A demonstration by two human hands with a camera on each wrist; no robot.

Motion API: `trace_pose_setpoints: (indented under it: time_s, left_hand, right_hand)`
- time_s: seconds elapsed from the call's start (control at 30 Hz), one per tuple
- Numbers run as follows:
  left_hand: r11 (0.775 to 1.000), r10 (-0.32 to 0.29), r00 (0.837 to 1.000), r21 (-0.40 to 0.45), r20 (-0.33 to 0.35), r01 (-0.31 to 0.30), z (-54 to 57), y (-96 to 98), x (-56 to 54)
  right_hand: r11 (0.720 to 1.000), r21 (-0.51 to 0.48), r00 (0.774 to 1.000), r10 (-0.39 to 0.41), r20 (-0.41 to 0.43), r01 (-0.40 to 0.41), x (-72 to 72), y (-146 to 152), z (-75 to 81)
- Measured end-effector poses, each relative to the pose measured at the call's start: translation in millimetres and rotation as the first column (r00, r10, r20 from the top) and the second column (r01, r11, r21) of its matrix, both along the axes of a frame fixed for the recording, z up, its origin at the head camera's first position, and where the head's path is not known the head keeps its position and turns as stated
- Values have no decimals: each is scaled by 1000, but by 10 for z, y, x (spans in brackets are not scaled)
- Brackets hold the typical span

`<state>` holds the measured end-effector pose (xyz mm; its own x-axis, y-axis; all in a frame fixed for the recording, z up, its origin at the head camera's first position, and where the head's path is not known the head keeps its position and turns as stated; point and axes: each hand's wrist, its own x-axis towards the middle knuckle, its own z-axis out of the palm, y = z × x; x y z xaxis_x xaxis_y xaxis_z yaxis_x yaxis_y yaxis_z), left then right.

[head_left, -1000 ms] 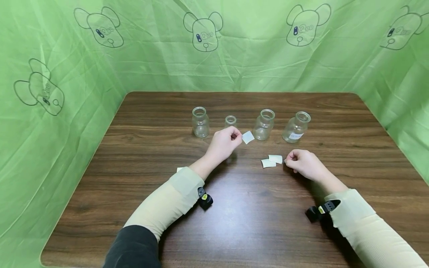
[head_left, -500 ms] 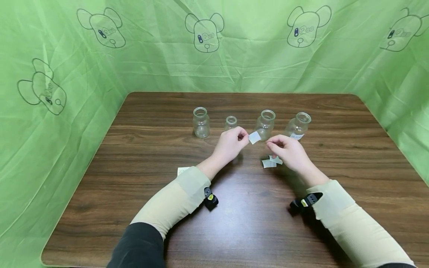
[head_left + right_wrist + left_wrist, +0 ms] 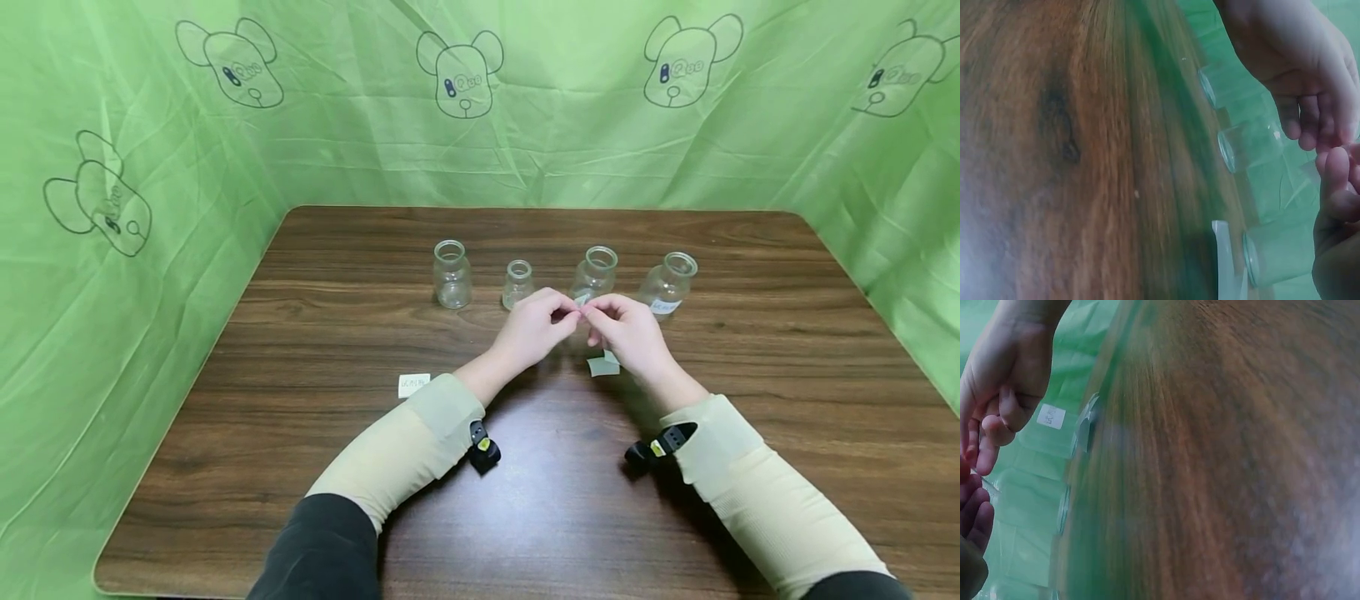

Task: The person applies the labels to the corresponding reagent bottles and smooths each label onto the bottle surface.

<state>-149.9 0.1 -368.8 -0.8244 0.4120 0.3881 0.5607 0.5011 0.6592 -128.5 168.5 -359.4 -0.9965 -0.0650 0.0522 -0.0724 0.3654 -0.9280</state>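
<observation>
A small white paper label is pinched between the fingertips of my left hand, in front of a clear glass jar. My right hand pinches at the same label, its thumb and forefinger meeting the left fingertips. In the right wrist view the left hand comes from above and the right hand from below, their fingertips together. Partly hidden under the right hand, two overlapping labels lie on the table. Another label with writing lies by the left forearm.
To the left stand a glass jar and a smaller glass jar. At the right is a jar bearing a white label. Green cloth hangs behind the wooden table.
My right hand has moved left and up from beside the two labels to meet the left fingertips. My left hand has shifted slightly right with its label, uncovering the small jar and the written label.
</observation>
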Motion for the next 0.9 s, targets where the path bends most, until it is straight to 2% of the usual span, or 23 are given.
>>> trace_pose_setpoints:
  time_s: [0.1,0.23,0.37,0.47,0.77,0.9]
  left_hand:
    - [1000,9,1000,2,16,-10,-13,3,-20]
    - [996,86,994,18,68,-87,-42,2,-74]
    - [984,145,970,78,196,-162,-86,12,-142]
    - [976,143,952,121,269,-181,-96,28,-177]
    - [982,118,951,108,285,-154,-94,119,-249]
    - [990,121,958,37,259,-135,-108,177,-279]
  right_hand:
    - [1000,26,1000,-3,-23,4,-27,26,-34]
    - [996,92,998,19,-65,-13,-53,90,-61]
    - [990,139,996,46,-80,-35,-80,160,-83]
    - [985,165,996,59,-71,-47,-112,212,-112]
    - [973,224,996,69,-55,-55,-194,323,-194]
    - [966,254,996,62,-66,-43,-215,356,-237]
